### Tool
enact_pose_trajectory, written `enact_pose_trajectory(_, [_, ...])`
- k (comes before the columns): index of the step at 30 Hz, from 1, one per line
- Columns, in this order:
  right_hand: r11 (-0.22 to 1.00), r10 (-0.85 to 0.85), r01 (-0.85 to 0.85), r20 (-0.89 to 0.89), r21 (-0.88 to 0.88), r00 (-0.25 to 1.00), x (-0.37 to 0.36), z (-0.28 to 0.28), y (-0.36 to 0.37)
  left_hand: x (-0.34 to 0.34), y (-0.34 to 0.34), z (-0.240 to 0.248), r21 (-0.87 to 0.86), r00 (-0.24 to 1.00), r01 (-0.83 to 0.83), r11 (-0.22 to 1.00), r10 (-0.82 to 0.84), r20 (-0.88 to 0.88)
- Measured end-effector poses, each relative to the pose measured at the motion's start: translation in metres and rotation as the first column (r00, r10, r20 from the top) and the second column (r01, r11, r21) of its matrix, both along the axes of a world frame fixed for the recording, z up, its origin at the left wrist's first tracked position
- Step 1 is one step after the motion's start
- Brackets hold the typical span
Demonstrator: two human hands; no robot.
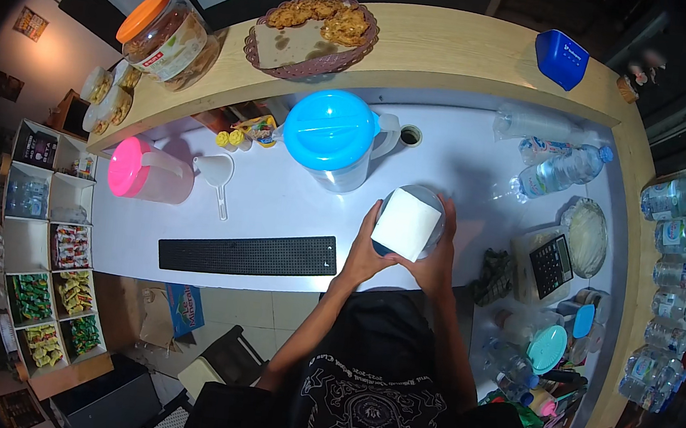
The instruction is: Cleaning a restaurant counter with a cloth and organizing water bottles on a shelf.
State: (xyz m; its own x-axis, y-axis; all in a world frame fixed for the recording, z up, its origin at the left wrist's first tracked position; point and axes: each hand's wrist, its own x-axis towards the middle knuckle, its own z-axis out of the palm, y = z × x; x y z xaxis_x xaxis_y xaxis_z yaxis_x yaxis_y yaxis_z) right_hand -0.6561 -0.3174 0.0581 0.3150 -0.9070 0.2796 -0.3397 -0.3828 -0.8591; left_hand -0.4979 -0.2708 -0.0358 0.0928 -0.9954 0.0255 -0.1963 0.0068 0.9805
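black shirt point(384, 339) with white crest point(374, 415), bare hands point(365, 251)

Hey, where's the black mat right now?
In the head view, the black mat lies left of centre on the pale counter, along its near edge, just left of the left hand and nearer than the blue-lidded pitcher.

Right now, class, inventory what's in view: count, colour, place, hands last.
Round container: 1, translucent, held centrally
Square piece: 1, white, against container
Blue-lidded pitcher, pink-lidded pitcher: 1 each, counter
Funnel: 1, white, counter left
Bar mat: 1, black, near edge
Basket: 1, brown, far ledge
Jar: 1, orange-lidded, far ledge
Calculator: 1, black, right
Water bottles: many, clear, right
Snack packets: many, mixed, left rack
Left hand, right hand: 1 each, bare, holding container
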Motion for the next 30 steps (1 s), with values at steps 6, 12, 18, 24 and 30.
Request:
enact_pose_trajectory(6, [0.995,-0.068,0.060,0.107,0.075,0.992,0.012,-0.013,0.003,-0.004,-0.009,-0.002,-0.039,0.979,-0.062,0.997,0.068,0.192])
enact_pose_trajectory(12, [0.998,-0.063,0.062,0.126,0.006,0.990,0.017,-0.006,0.004,-0.002,-0.008,0.007,-0.005,0.975,-0.105,0.994,0.104,0.197])
enact_pose_trajectory(18, [0.997,-0.066,0.069,0.088,-0.025,0.994,0.015,0.000,0.000,0.000,-0.011,0.014,0.099,0.999,-0.011,0.995,0.007,0.045])
enact_pose_trajectory(24, [0.994,-0.069,0.040,0.304,0.099,0.950,0.005,0.030,-0.005,-0.005,-0.006,0.025,0.051,0.991,-0.120,0.992,0.116,0.065])
enact_pose_trajectory(30, [0.983,-0.093,0.024,0.379,0.183,0.921,0.000,0.053,-0.004,-0.004,-0.004,0.024,0.085,0.991,-0.130,0.988,0.126,0.050])
